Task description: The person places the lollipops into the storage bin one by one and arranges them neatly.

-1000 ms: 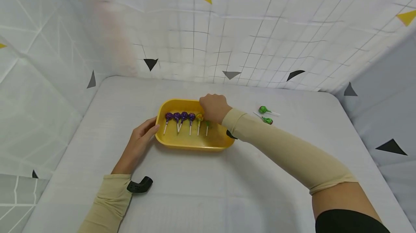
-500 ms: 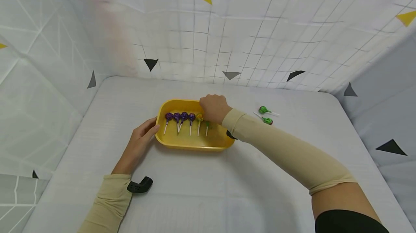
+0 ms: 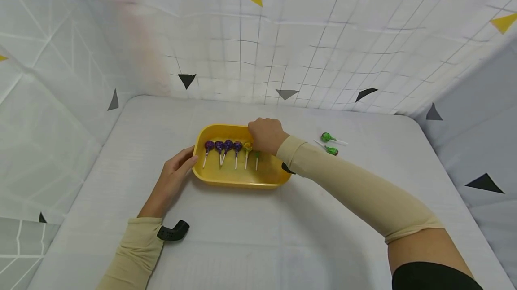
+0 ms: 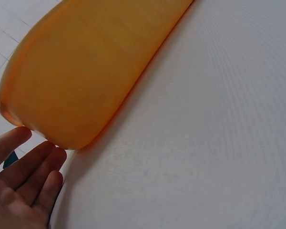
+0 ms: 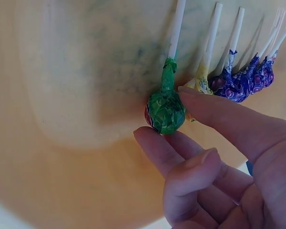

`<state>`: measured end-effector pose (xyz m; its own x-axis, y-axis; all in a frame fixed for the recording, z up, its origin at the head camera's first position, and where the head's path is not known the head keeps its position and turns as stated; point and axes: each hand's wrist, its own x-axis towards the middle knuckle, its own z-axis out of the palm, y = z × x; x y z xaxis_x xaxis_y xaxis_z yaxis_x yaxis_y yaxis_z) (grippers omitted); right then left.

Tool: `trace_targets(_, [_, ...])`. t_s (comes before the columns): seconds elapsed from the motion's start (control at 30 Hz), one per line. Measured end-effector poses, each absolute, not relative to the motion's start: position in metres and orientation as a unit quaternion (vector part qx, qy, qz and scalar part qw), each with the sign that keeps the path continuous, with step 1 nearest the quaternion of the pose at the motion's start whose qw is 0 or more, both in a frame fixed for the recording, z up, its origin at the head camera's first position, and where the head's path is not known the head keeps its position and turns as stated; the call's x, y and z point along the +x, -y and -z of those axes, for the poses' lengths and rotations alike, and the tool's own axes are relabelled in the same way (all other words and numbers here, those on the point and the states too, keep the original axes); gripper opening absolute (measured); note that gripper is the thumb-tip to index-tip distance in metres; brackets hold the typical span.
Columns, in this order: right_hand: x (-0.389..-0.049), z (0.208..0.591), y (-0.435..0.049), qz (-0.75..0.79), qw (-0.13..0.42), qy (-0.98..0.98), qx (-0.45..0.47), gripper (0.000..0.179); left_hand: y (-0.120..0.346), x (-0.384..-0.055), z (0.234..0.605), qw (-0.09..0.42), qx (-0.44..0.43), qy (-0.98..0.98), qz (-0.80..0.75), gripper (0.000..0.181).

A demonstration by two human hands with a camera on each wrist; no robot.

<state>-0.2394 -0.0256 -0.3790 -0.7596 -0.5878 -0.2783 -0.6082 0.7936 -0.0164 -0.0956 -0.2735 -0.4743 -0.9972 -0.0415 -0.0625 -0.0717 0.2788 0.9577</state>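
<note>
A yellow plastic tray (image 3: 226, 177) stands on the table in the head view. My left hand (image 3: 175, 173) holds it at the left end, thumb by the rim and fingers against the outer wall; its fingertips (image 4: 57, 152) show at the tray's end in the left wrist view. Over the tray's far right part is my right hand (image 3: 267, 135). The right wrist view shows it pinching a green-wrapped lollipop (image 5: 166, 112) by the head, stick lying away from the palm. Beside that lie a yellow lollipop (image 3: 247, 147) and several purple lollipops (image 3: 228, 145) in a row.
Two more green lollipops (image 3: 332, 151) lie on the white-covered table (image 3: 226, 236), right of the tray and beyond the right forearm. A patterned white curtain (image 3: 315, 47) rises behind the table's far edge. Black wrist mounts (image 3: 173, 230) stick out from the sleeves.
</note>
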Motion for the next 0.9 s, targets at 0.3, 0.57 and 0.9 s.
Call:
trace_targets(0.3, [-0.24, 0.379, 0.023, -0.031, 0.139, -0.937, -0.318, 0.024, 0.273, -0.096, 0.475, 0.016, -0.04, -0.802, -0.595, 0.057])
trace_targets(0.57, [-0.238, 0.368, 0.022, -0.022, 0.15, -0.941, -0.303, 0.026, 0.274, -0.096, 0.474, 0.012, -0.039, -0.805, -0.592, 0.056])
trace_targets(0.9, [-0.232, 0.344, 0.004, 0.049, 0.158, -0.944, -0.286, 0.03, 0.271, -0.094, 0.472, 0.01, -0.034, -0.8, -0.599, 0.054])
